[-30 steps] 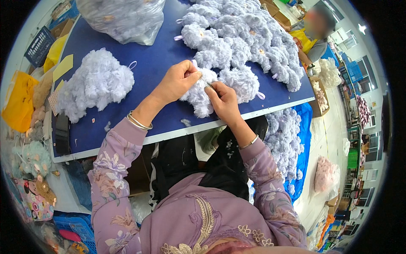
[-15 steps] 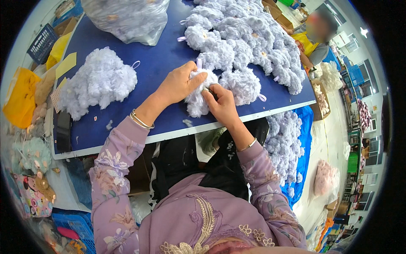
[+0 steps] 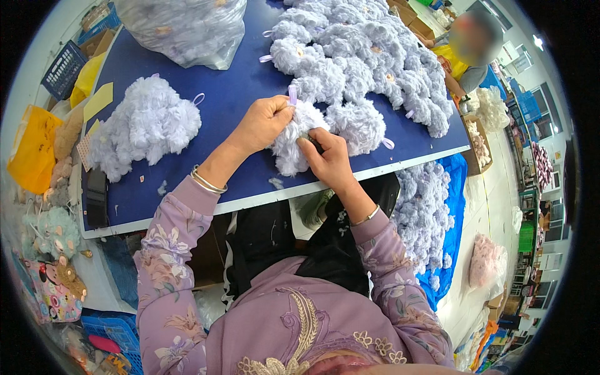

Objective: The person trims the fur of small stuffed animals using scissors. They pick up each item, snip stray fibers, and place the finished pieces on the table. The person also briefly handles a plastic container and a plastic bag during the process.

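Shaggy piece (image 3: 290,145): pale lilac;
Left hand (image 3: 265,123): pinching its top;
Right hand (image 3: 329,160): pinching its side;
Table (image 3: 228,94): room leftward; edge (image 3: 262,203) near

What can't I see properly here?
In the head view:
Small dark thing in the right hand: mostly hidden by the fingers.
Fluffy piece: partly covered by that hand and the left hand.
Plastic bag: top cut off by the upper edge.
Co-worker's face: blurred.

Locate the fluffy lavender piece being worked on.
In the head view, the fluffy lavender piece is near the middle, between the left hand and the right hand, close to the front edge of the blue table.
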Available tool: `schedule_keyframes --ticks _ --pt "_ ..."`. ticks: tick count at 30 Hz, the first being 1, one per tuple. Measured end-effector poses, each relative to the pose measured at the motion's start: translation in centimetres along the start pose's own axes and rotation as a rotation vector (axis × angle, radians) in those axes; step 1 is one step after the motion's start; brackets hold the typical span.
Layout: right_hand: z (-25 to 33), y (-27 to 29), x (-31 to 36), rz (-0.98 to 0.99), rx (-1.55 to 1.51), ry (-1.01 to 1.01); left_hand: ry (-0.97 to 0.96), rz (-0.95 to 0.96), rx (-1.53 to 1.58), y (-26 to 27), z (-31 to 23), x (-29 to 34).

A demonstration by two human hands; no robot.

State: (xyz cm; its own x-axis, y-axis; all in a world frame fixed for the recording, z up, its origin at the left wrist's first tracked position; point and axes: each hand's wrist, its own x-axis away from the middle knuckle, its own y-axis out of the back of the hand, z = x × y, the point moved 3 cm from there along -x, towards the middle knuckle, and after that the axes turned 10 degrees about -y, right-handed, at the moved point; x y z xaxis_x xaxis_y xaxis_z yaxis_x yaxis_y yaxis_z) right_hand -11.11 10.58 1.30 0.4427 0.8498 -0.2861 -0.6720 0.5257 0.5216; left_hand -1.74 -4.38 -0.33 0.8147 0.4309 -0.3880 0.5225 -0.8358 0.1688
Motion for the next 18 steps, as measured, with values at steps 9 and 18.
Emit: schedule_keyframes --ticks 9,18 --pt "0.3 0.1 0.4 0.002 -0.005 0.025 0.008 0.03 0.075 0.2 0.6 0.0" --pt "0.5 0.1 0.5 0.034 0.042 0.079 0.089 0.074 0.154 0.5 1.1 0.1"
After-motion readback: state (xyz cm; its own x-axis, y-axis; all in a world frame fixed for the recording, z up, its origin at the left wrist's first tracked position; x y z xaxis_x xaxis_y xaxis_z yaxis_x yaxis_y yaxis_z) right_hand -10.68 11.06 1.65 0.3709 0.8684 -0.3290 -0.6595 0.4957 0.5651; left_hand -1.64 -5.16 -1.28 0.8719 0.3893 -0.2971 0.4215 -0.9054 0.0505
